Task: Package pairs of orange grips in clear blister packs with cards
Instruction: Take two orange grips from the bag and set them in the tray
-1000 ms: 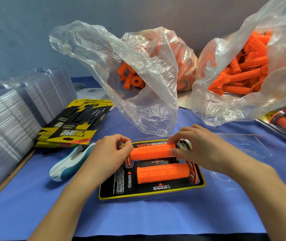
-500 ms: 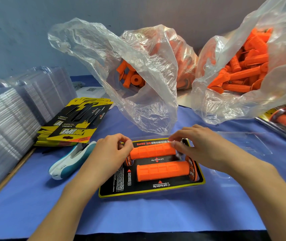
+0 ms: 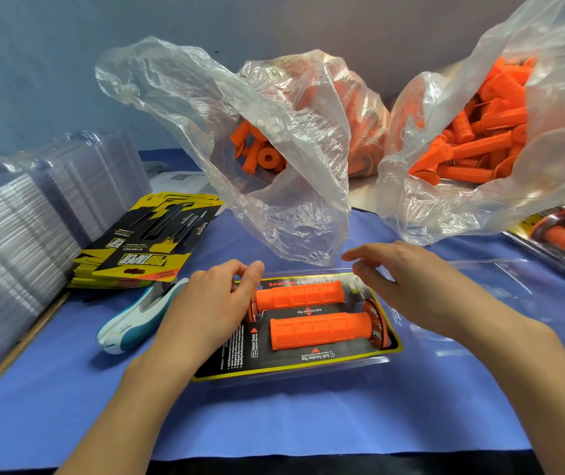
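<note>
A plain blue-grey wall (image 3: 51, 63) (a few dark specks mark it) stands behind a blue cloth (image 3: 274, 416) spread flat as the work surface; a wooden strip (image 3: 10, 358) runs along its left side.

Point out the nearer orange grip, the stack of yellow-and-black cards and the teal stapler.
nearer orange grip (image 3: 319, 330): head view, middle of its ribbed barrel.
stack of yellow-and-black cards (image 3: 144, 248): head view, face of the top card.
teal stapler (image 3: 140, 320): head view, middle of its body.

The left hand (image 3: 212, 299) and right hand (image 3: 408, 282) are bare, like both forearms (image 3: 531, 371) (bare right down to the view's lower edge).
</note>
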